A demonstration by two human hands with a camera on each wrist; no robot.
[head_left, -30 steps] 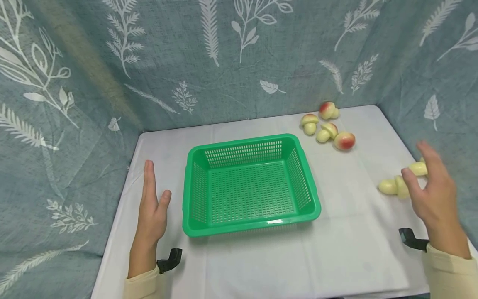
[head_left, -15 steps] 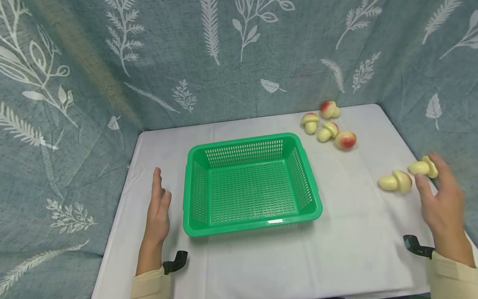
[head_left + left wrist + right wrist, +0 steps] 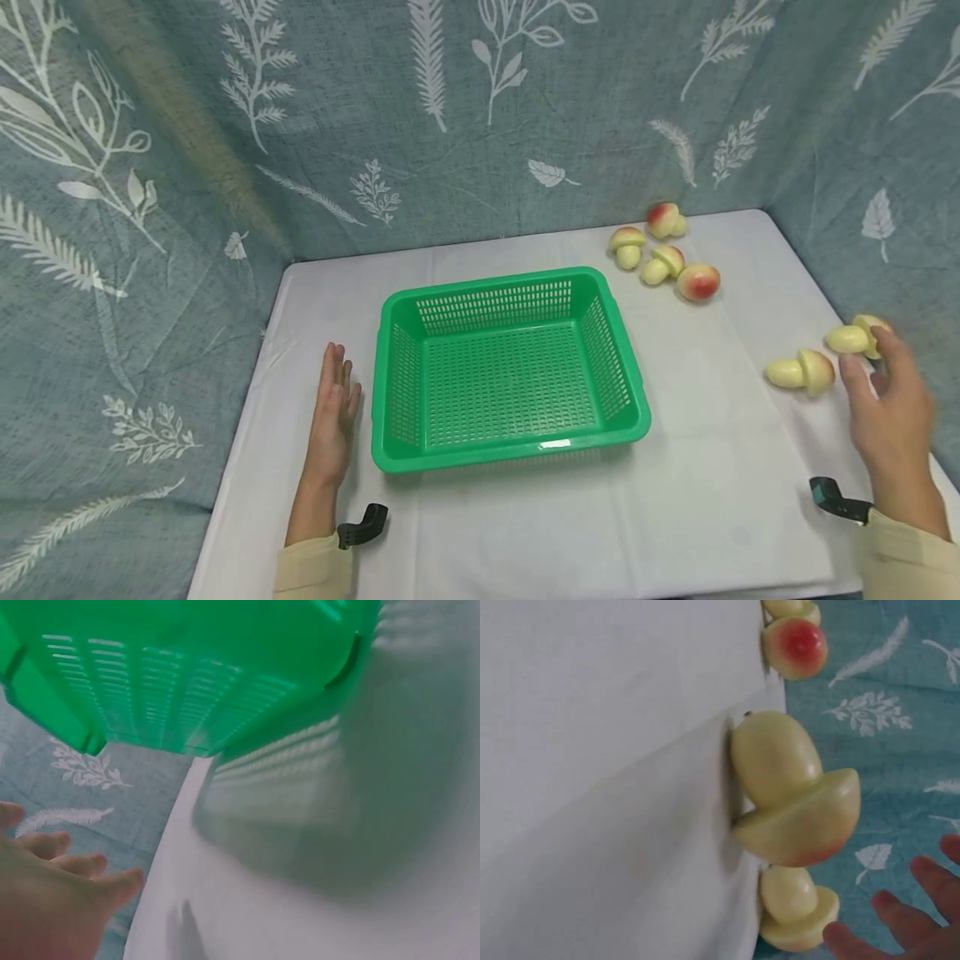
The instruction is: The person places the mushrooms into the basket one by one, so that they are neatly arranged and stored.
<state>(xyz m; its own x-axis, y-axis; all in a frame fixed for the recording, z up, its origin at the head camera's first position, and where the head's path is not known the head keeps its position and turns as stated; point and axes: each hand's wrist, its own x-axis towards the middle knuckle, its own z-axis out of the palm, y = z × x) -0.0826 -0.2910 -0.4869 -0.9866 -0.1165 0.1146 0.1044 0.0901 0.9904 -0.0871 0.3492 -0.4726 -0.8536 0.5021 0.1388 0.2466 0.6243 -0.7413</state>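
Observation:
My left hand (image 3: pixel 330 429) hovers left of the green plastic basket (image 3: pixel 382 375) with fingers extended, holding nothing. In the left wrist view, its fingers (image 3: pixel 79 874) are apart from the basket. On the right, my right hand (image 3: pixel 894 417) is beside two pale toy mushrooms. Its fingers and thumb reach toward the farther mushroom (image 3: pixel 847 338), partly covering its cap. The nearer mushroom (image 3: pixel 787 372) lies to the left of the thumb. In the right wrist view, the fingers (image 3: pixel 907 919) are spread near the lower mushroom (image 3: pixel 789 896); I cannot tell whether they touch it.
Several more toy mushrooms, including a red-capped one (image 3: pixel 699 283), lie in a group behind the basket's right corner. A white cloth covers the table (image 3: pixel 525 533). Blue-green leaf-printed curtains (image 3: pixel 450 192) stand along the back and both sides.
My right hand has moved down and slightly right in the head view, drawing closer to the farther mushroom. The left hand has shifted right toward the basket and turned a little.

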